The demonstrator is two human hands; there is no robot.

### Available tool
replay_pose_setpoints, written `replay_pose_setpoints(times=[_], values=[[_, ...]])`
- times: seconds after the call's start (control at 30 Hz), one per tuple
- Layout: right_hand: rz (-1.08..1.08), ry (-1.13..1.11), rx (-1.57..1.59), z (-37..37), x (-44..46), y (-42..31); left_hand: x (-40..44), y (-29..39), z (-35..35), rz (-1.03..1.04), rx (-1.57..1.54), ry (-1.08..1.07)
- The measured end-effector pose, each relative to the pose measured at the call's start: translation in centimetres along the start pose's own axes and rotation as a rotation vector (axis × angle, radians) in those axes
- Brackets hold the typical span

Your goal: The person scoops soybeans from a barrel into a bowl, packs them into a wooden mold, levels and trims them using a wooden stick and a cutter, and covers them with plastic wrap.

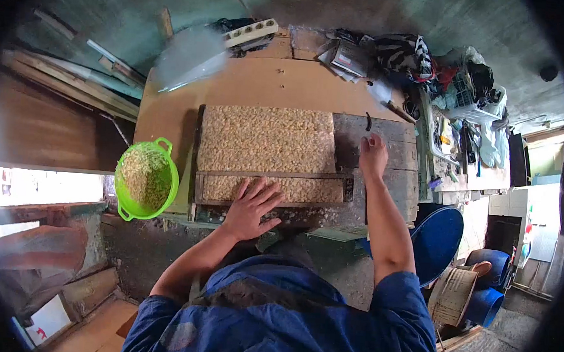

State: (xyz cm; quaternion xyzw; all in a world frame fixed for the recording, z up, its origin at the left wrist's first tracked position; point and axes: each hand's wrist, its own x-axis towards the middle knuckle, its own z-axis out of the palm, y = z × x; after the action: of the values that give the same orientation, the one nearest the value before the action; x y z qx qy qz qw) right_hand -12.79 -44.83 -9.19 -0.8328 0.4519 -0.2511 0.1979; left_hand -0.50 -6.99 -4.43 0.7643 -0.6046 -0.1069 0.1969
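Note:
A slab of pale, grain-like pieces (268, 140) lies pressed flat on the table, with a narrower strip of the same pieces (303, 190) inside a wooden frame (347, 189) at its near edge. My left hand (253, 206) rests with fingers spread on the near side of that frame, touching the strip. To the right, over a dark wooden board (388, 150), is my right hand (375, 158), its fingers curled together; whatever they hold, if anything, cannot be made out. Just beyond its fingertips lies a small dark curved piece (368, 121).
A green colander (176, 182) of loose pale pieces stands at the table's left edge. At the back are a power strip (252, 33), a plastic sheet (192, 60) and bags. A white crate (480, 110) sits at right, with blue barrels (437, 241) below.

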Motion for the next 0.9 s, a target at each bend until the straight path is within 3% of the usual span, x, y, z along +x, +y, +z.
replay_pose_setpoints(times=[0.17,0.3,0.53,0.6,0.67,0.7,0.8,0.9], values=[[0.314,-0.102,-0.099,0.6,4.7,-1.8,0.0,-0.4,0.2,0.001,0.029,-0.058],[0.363,-0.136,-0.226,2.1,6.5,-0.6,0.0,-0.2,-0.1,-0.009,0.007,-0.095],[0.305,-0.169,-0.247,3.0,8.1,1.3,0.0,-0.2,0.2,-0.014,0.029,-0.069],[0.325,-0.105,-0.152,3.3,8.6,1.9,0.0,-0.1,0.2,-0.024,0.01,-0.056],[0.236,-0.086,0.184,3.8,8.6,3.6,0.0,-0.1,0.1,-0.032,-0.01,-0.047],[0.173,-0.108,-0.028,2.7,8.5,3.1,0.0,-0.1,0.1,-0.033,-0.006,-0.033],[0.242,0.039,-0.006,0.5,7.1,1.7,0.0,-0.1,0.3,-0.028,-0.003,-0.014],[0.18,0.052,0.128,-1.8,4.7,0.8,0.0,-0.2,0.5,-0.024,-0.014,0.007]])
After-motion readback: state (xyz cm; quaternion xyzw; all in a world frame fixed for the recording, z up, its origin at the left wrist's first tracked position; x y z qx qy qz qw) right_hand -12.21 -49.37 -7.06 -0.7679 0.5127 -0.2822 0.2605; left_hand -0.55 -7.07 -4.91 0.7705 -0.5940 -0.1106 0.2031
